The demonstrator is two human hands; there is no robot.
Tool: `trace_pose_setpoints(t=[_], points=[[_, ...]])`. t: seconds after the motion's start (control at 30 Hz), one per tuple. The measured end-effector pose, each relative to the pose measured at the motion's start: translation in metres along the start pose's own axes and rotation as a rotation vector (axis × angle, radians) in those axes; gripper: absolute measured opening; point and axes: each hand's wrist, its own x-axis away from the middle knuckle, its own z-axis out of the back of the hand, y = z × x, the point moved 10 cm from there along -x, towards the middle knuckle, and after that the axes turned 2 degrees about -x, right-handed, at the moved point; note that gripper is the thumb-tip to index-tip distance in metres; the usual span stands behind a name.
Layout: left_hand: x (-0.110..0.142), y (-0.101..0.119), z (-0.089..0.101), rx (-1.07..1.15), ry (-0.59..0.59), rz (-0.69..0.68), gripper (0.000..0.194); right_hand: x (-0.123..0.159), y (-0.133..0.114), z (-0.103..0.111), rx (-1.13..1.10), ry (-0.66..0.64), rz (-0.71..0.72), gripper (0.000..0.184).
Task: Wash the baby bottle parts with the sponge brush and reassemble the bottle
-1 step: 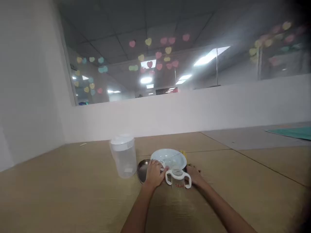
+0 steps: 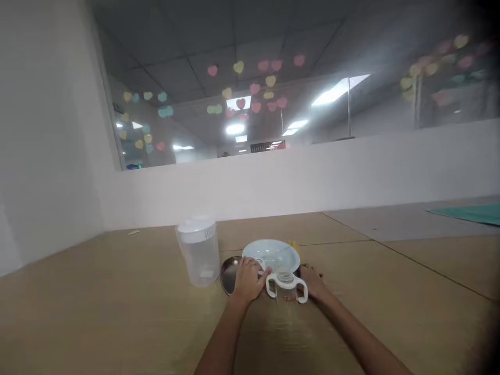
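A clear baby bottle with a white two-handled collar stands on the table between my hands, its mouth uncovered, with small red marks on its side. Just left of it, my left hand is closed, fingers curled over something partly white and mostly hidden. My right hand sits beyond the bottle's right handle, fingers closed; a bit of dark and green shows by them, too small to name. Behind both hands lies a pale, wide bowl with something clear in it. Beside my left hand is a shiny metal dish, partly covered.
A translucent plastic pitcher with a white lid stands left of the metal dish. Something yellow peeks out behind the bowl. A green mat lies far right. The white wall with a window rises behind the table.
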Motion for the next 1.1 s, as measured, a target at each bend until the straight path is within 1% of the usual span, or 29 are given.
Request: trace_pose_setpoints(t=[0.13,0.27,0.43,0.6,0.67,0.83,0.9,1.0,1.1], points=[[0.000,0.001,0.001,0.036,-0.016,0.003,0.041,-0.003,0.011,0.002,0.028,0.023,-0.085,0.025],[0.001,0.004,0.006,0.102,-0.014,-0.014,0.035,-0.010,0.029,0.008,0.012,0.042,-0.167,0.026],[-0.002,0.007,0.017,0.168,0.053,-0.040,0.033,-0.010,0.044,0.020,-0.070,0.106,-0.260,0.034],[-0.011,0.007,0.017,0.287,0.088,-0.005,0.034,-0.007,0.054,0.033,-0.207,0.215,-0.332,0.046],[-0.014,0.009,0.012,0.285,0.056,0.003,0.034,-0.007,0.057,0.036,-0.267,0.253,-0.344,0.047],[-0.017,0.014,-0.006,0.188,-0.133,0.019,0.033,-0.007,0.057,0.037,-0.372,0.307,-0.338,0.046],[-0.020,0.010,-0.010,0.167,-0.190,0.077,0.034,-0.007,0.054,0.038,-0.397,0.323,-0.317,0.045],[-0.030,0.000,-0.014,0.131,-0.225,0.186,0.039,-0.007,0.049,0.037,-0.430,0.341,-0.284,0.044],[-0.042,-0.002,-0.024,0.109,-0.274,0.203,0.045,-0.009,0.047,0.036,-0.449,0.347,-0.259,0.043]])
